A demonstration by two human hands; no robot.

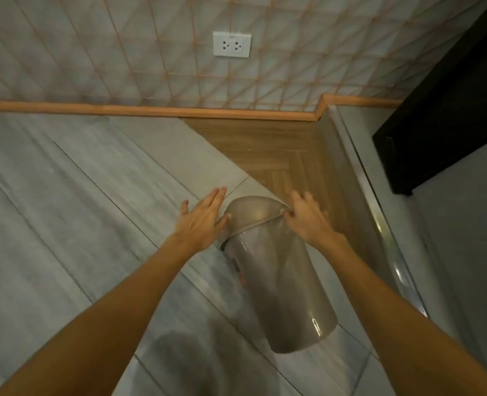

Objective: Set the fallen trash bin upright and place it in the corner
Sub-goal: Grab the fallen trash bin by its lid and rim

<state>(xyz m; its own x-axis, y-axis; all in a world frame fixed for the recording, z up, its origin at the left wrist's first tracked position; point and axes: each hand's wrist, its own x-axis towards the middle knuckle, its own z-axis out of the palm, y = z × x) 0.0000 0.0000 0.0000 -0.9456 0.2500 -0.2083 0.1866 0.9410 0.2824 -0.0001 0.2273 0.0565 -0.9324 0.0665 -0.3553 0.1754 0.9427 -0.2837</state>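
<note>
Two hands, left hand (201, 221), right hand (306, 217), flanking trash bin (276, 270) lid

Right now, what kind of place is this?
Likely an indoor room corner in a home or hotel: patterned wall with a wall socket, wooden baseboard, tiled floor with a wood inlay. A domed trash bin lies there.

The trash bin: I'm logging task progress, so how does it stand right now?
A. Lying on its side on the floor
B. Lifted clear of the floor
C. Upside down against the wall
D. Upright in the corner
A: the trash bin lies on its side on the grey tiles, domed lid pointing toward the wooden corner, both hands at the lid end.
</note>
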